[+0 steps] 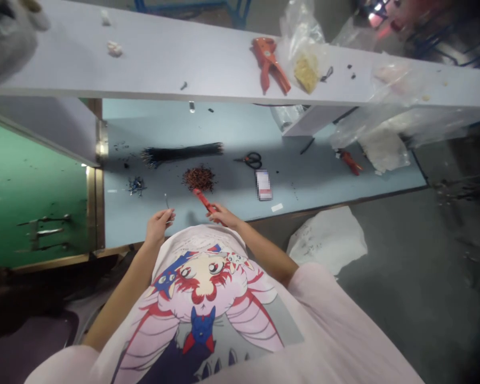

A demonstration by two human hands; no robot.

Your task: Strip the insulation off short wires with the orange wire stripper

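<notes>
My left hand (pixel 159 225) pinches a short thin wire (pixel 166 200) that points upward, above the front edge of the blue worktop. Held in my right hand (pixel 224 216) is a red-handled hand tool, which looks like pliers (pixel 202 198); its far end reaches the near side of a pile of small copper-brown pieces (pixel 199 177). Behind that pile lies a long bundle of black wires (pixel 184 152). A smaller heap of dark and blue bits (pixel 136 185) sits to the left. The wire and the pliers are apart.
Black-handled scissors (pixel 253 160) and a phone-like item with a blurred face (pixel 263 185) lie to the right. Farther right are other red-handled pliers (pixel 349 162). A white shelf (pixel 152 64) crosses above the worktop, bearing an orange-red tool (pixel 269 63) and plastic bags (pixel 306 66).
</notes>
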